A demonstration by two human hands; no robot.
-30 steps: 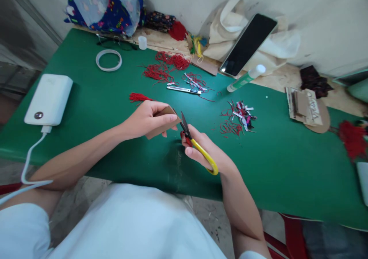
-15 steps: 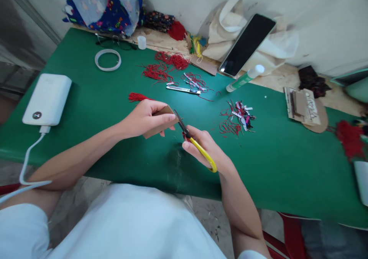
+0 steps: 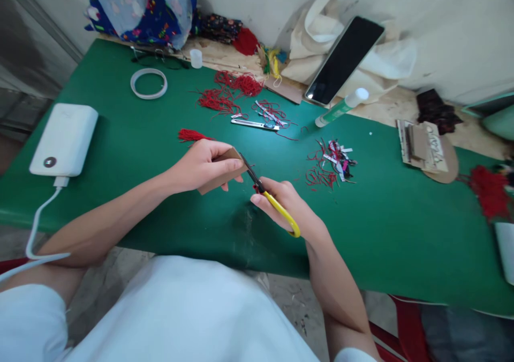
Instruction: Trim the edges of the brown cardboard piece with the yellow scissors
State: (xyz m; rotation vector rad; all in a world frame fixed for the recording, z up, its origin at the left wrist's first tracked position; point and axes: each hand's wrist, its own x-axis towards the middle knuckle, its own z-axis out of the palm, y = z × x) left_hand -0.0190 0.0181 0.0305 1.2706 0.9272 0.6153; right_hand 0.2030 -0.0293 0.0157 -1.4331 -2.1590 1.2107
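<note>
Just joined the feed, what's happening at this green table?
The left hand holds a folded piece of brown cardboard. The right hand holds yellow-handled scissors, their blades right at the cardboard's edge; whether they touch it is hard to tell. Just beyond the left hand lies a red tassel, with a box cutter farther back. Red thread scraps mixed with paper bits lie to the right of the scissors.
</note>
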